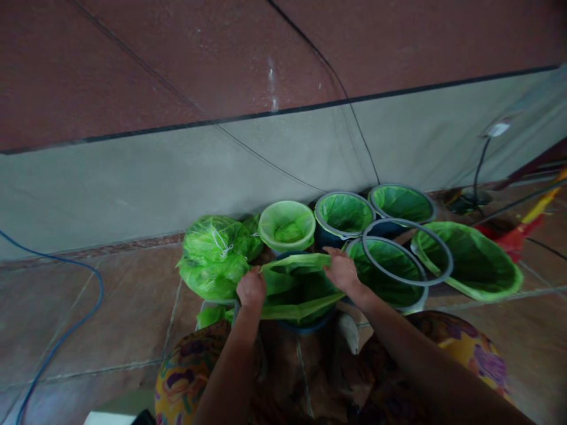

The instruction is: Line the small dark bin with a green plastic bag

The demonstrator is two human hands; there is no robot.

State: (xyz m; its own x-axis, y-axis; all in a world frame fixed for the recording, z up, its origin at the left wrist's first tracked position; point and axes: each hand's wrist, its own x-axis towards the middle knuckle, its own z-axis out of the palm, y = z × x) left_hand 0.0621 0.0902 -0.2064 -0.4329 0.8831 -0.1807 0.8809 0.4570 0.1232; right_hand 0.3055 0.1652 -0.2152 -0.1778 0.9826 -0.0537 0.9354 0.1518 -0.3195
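A green plastic bag (305, 311) is stretched wide between my two hands, its mouth facing up. My left hand (251, 288) is closed on the left side of the bag's rim. On the opposite side, my right hand (341, 270) grips the rim with bent fingers. Beneath the bag shows the edge of a dark blue bin (305, 329), standing between my feet; the bag's lower part hangs inside and is hard to make out. A loose grey ring (448, 254) leans across the lined bins to the right of my right hand.
Several green-lined bins stand along the wall, including a pale-lined one (266, 227) and a wide one (516, 282). Tied green bags (208, 254) are heaped at left. A blue cable (101, 289) curves over the tiled floor. A power cord (477, 165) hangs at right.
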